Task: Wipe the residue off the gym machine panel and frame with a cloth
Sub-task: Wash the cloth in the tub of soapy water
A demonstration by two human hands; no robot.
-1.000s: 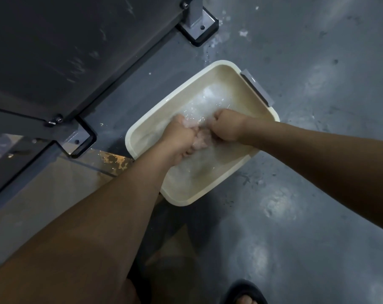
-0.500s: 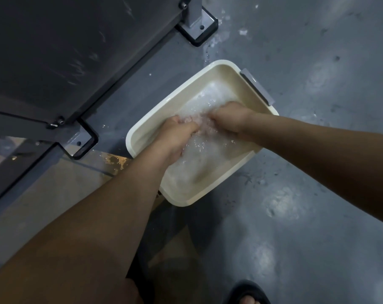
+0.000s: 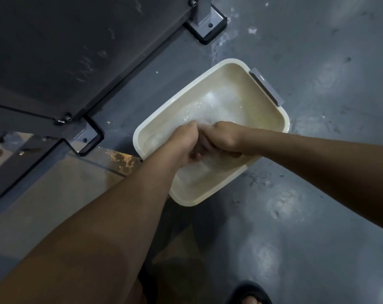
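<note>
A cream plastic basin (image 3: 271,110) with soapy water stands on the grey floor. Over its near half my left hand (image 3: 184,143) and my right hand (image 3: 223,138) are clenched together around a wet whitish cloth (image 3: 204,165), which hangs into the water and is mostly hidden by my fingers. The dark gym machine panel (image 3: 65,51) fills the upper left, streaked with pale residue. Its grey frame feet (image 3: 85,134) are bolted down beside the basin.
A second frame foot (image 3: 208,23) stands at the top centre with white splashes around it. Wet drops lie on the floor and on a tan mat edge (image 3: 122,161) left of the basin. My sandalled foot (image 3: 249,295) shows at the bottom.
Both hands have pulled back toward the basin's near side and sit tighter together, still working the cloth in the water. The basin has not moved.
</note>
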